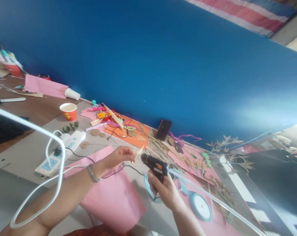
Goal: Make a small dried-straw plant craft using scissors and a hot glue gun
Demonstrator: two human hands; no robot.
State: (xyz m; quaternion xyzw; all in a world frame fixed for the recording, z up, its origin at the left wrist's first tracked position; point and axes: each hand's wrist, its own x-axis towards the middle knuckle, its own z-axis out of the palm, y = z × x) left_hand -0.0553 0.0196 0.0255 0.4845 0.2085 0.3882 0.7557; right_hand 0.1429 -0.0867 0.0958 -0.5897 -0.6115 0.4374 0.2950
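My right hand (166, 191) grips a black hot glue gun (158, 165), its nozzle pointing left. A long translucent glue stick (212, 198) trails out behind it to the lower right. My left hand (123, 154), with a band on the wrist, is closed in a pinch just left of the nozzle. Between its fingertips is a small pale pointed piece (139, 150), like a dried leaf; its lower end is close to the nozzle, and I cannot tell whether they touch. Pink paper (114, 193) lies below both hands.
A power strip (61, 154) with white and black cords lies at left. Behind stand a paper cup (69, 112) and a phone (163, 129) leaning on the blue wall. Dried stems (187, 160), orange paper (136, 139) and a blue-and-white wheel-shaped thing (200, 206) lie about.
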